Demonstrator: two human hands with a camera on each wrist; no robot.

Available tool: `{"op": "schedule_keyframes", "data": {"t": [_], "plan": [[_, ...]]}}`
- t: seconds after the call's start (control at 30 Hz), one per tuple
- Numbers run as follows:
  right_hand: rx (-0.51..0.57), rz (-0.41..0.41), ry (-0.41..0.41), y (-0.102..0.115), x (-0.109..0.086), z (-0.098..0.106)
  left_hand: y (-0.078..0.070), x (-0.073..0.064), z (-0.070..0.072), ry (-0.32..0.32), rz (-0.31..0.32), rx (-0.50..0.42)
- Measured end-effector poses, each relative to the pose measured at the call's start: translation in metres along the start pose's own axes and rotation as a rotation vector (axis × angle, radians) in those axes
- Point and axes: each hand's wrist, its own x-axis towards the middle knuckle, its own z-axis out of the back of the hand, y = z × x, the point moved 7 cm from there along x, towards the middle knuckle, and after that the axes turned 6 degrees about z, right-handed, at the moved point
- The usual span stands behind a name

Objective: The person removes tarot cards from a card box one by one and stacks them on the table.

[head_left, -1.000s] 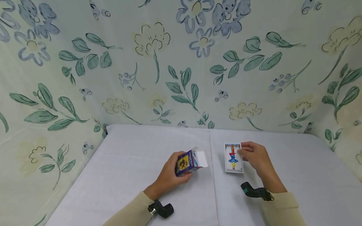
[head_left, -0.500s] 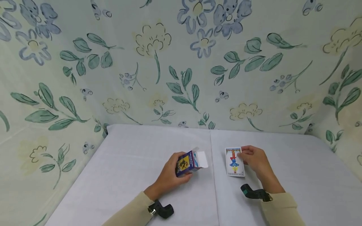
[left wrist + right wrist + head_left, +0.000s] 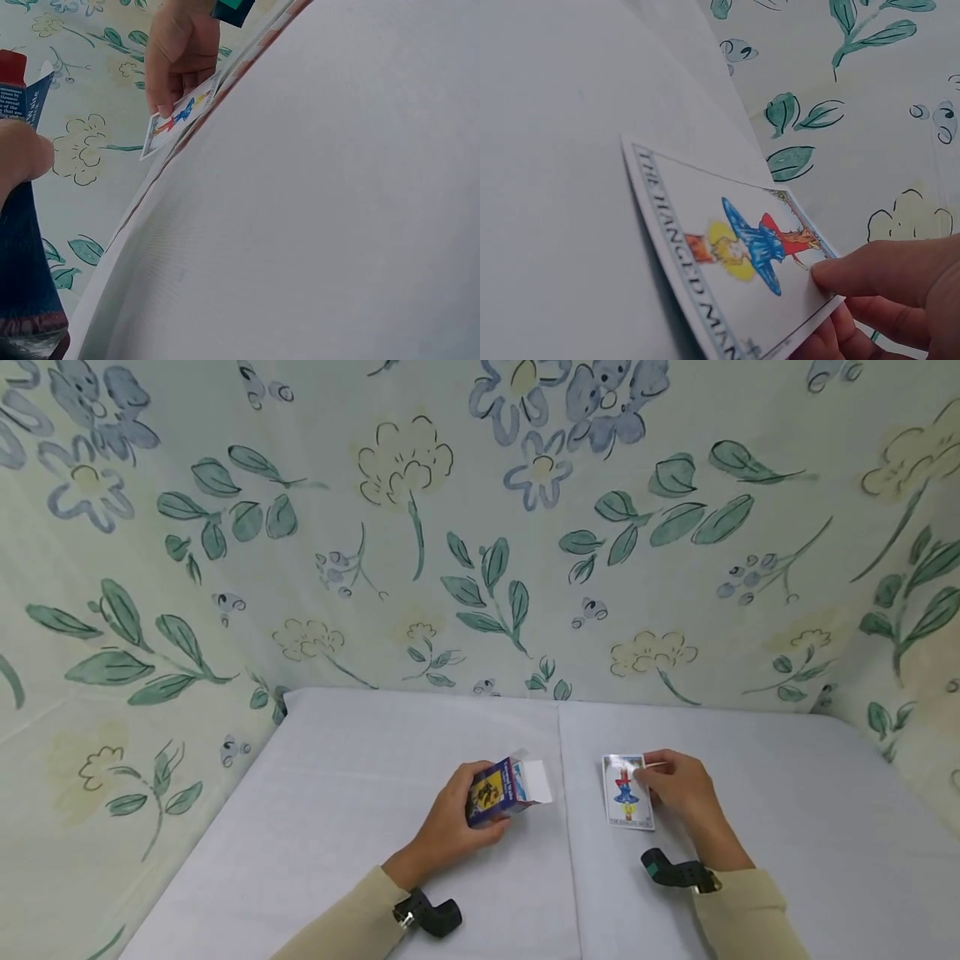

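Observation:
In the head view my left hand [image 3: 448, 822] grips a dark blue and yellow card box [image 3: 491, 793], its white flap standing open to the right. The box edge and my thumb also show at the left of the left wrist view. To the right, my right hand [image 3: 684, 789] pinches a tarot card [image 3: 628, 793] by its right edge, thumb on the face and fingers beneath. The right wrist view reads THE HANGED MAN on the card [image 3: 742, 255], with a figure in blue and red. The card lies tilted, close over the white cloth.
A white cloth [image 3: 360, 752] covers the table, with a crease [image 3: 566, 827] running between the hands. Behind it hangs a floral curtain [image 3: 480, 568]. Black wrist cameras sit at the left cuff [image 3: 435, 917] and the right cuff [image 3: 671, 868].
The right hand has brought the tarot card slightly down, toward the person, and a little to the right. The left hand and card box stay where they were.

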Motion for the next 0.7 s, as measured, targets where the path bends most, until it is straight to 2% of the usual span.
{"op": "schedule_keyframes", "data": {"t": [0.47, 0.7], "plan": [[-0.088, 0.009, -0.005, -0.0066, 0.0011, -0.0015, 0.0007, -0.0001, -0.0008, 0.004, 0.021, 0.002], [-0.123, 0.035, -0.022, -0.0090, 0.0038, -0.0039, 0.0002, -0.0003, -0.0006, 0.004, 0.006, 0.008]]}}
